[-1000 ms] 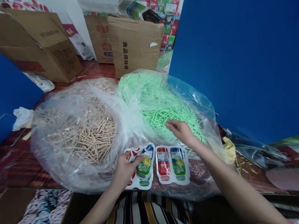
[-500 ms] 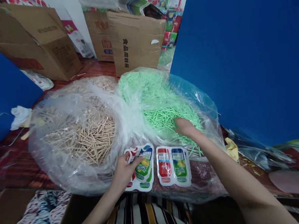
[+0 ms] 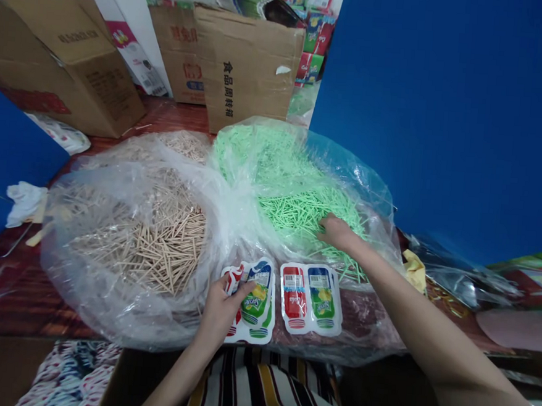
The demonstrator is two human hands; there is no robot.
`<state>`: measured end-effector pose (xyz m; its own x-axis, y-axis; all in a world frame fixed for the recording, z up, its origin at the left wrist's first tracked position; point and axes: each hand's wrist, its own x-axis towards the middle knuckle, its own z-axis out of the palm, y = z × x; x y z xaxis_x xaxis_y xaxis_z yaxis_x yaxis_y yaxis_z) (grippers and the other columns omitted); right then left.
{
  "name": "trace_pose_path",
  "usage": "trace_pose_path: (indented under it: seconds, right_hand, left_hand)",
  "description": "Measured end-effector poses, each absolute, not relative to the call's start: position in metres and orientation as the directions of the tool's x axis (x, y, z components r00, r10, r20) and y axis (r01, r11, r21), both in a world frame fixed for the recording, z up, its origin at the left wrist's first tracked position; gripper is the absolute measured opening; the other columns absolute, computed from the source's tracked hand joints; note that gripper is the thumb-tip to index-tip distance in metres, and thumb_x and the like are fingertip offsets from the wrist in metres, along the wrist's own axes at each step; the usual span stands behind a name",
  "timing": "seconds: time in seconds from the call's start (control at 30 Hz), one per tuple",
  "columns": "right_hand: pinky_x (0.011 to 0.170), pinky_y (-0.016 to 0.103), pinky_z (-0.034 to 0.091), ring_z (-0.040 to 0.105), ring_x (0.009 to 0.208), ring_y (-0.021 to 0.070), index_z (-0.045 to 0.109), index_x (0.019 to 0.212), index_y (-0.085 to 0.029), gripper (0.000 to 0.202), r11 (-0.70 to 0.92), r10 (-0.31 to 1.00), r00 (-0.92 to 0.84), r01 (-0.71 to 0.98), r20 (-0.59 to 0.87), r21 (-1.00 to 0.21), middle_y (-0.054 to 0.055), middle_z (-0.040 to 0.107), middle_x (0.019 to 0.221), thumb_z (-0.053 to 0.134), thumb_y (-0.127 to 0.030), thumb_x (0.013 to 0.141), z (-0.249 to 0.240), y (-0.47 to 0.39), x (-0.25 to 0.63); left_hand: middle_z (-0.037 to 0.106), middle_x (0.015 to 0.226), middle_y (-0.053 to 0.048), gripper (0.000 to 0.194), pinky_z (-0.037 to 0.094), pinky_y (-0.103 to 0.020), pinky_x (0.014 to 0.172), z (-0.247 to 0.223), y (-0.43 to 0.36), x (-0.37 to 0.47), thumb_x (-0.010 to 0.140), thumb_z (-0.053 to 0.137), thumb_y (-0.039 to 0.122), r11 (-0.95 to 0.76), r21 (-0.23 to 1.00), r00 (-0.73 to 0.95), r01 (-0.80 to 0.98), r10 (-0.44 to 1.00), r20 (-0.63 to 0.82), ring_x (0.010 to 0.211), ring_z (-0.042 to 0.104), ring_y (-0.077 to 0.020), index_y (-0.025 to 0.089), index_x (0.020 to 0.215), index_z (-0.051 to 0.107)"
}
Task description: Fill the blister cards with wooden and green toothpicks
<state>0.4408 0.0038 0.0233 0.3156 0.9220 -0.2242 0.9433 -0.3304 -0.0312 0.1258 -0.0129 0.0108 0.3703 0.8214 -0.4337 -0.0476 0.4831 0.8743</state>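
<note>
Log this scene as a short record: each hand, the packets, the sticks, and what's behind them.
Left hand: gripping a curled Sprite packet, with another packet partly visible beneath
Right hand: fingertips at the green sticks; anything pinched is hidden
Flat packet: printed Cola and Sprite, right of the held one
Tan sticks: loose pile left of the green ones
Wrapping: clear plastic around both piles
Behind: cardboard boxes

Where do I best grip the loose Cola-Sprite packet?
Probably pinch the loose Cola-Sprite packet by its right edge, coming from the right: it lies flat with that edge uncovered, while the held packet sits close by its left edge.
</note>
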Motion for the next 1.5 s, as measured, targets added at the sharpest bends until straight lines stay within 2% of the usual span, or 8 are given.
trace_pose_path:
  seconds: [0.1,0.17,0.4,0.6,0.93,1.17,1.3,1.5]
  right_hand:
    - [0.069,0.026,0.04,0.059,0.078,0.0199,0.063,0.068,-0.013,0.004,-0.305,0.94,0.287,0.949,-0.187,-0.076,0.012,0.063,0.089,0.06,-0.016,0.07,0.024,0.004,0.443]
    - [0.063,0.025,0.038,0.056,0.069,0.0173,0.056,0.059,-0.016,0.012,-0.297,0.95,0.279,0.945,-0.139,-0.135,0.007,0.061,0.073,0.06,-0.019,0.07,0.027,0.002,0.448]
    - [0.05,0.023,0.028,0.034,0.051,0.0099,0.037,0.055,-0.021,0.042,-0.277,0.93,0.352,0.86,0.105,-0.428,-0.005,0.036,0.05,0.048,-0.054,0.078,0.026,-0.008,0.453]
    - [0.049,0.024,0.028,0.034,0.05,0.0105,0.048,0.057,-0.019,0.052,-0.232,0.903,0.398,0.767,0.161,-0.598,-0.004,0.038,0.05,0.047,-0.069,0.072,0.01,-0.003,0.446]
    - [0.076,0.031,0.045,0.06,0.085,0.0236,0.065,0.07,-0.016,0.052,-0.163,0.873,0.466,0.555,0.143,-0.815,0.001,0.054,0.056,0.051,-0.066,0.073,0.007,0.009,0.438]
    - [0.071,0.035,0.054,0.068,0.075,0.0205,0.054,0.089,-0.02,0.049,-0.041,0.84,0.54,0.153,0.048,-0.987,0.007,0.069,0.079,0.051,-0.067,0.076,0.021,0.011,0.414]
    - [0.079,0.035,0.054,0.068,0.087,0.0204,0.053,0.09,-0.022,0.04,0.124,0.879,0.473,-0.1,0.063,-0.987,0.006,0.069,0.092,0.059,-0.058,0.076,0.043,0.005,0.382]
    - [0.084,0.037,0.053,0.067,0.083,0.0173,0.054,0.09,-0.023,0.026,0.141,0.953,0.291,-0.188,0.082,-0.972,0.003,0.067,0.089,0.055,-0.049,0.084,0.073,-0.01,0.323]
  left_hand:
    - [0.074,0.076,-0.005,0.041,0.055,-0.033,0.067,0.009,-0.014,0.125,0.06,0.078,0.034,0.484,0.873,0.362,-0.061,0.825,-0.433,0.068,0.069,-0.0229,0.011,0.092,0.067]
    - [0.074,0.077,-0.005,0.039,0.055,-0.033,0.069,0.008,-0.014,0.123,0.062,0.077,0.035,0.481,0.875,0.351,-0.055,0.83,-0.434,0.07,0.069,-0.0225,0.011,0.092,0.067]
    - [0.074,0.08,-0.006,0.037,0.055,-0.033,0.07,0.001,-0.013,0.12,0.064,0.075,0.036,0.441,0.895,0.343,-0.062,0.852,-0.396,0.073,0.069,-0.0229,0.012,0.091,0.067]
    - [0.074,0.079,-0.005,0.038,0.055,-0.032,0.071,0.001,-0.014,0.124,0.065,0.075,0.037,0.453,0.889,0.357,-0.064,0.843,-0.403,0.075,0.069,-0.0227,0.013,0.093,0.067]
    - [0.074,0.074,-0.004,0.041,0.055,-0.033,0.07,0.007,-0.013,0.126,0.057,0.08,0.035,0.477,0.875,0.362,-0.087,0.833,-0.418,0.068,0.069,-0.0219,0.012,0.089,0.069]
    - [0.074,0.077,-0.004,0.035,0.054,-0.031,0.068,0.011,-0.01,0.126,0.061,0.078,0.032,0.466,0.883,0.36,-0.065,0.836,-0.414,0.069,0.069,-0.0216,0.013,0.089,0.068]
    - [0.074,0.077,-0.004,0.031,0.054,-0.031,0.067,0.012,-0.01,0.13,0.061,0.077,0.03,0.456,0.888,0.362,-0.06,0.839,-0.406,0.069,0.069,-0.0218,0.013,0.085,0.068]
    - [0.075,0.091,-0.008,0.032,0.053,-0.031,0.07,0.015,-0.008,0.137,0.063,0.076,0.031,0.434,0.898,0.397,-0.072,0.838,-0.373,0.077,0.069,-0.0228,0.013,0.089,0.07]
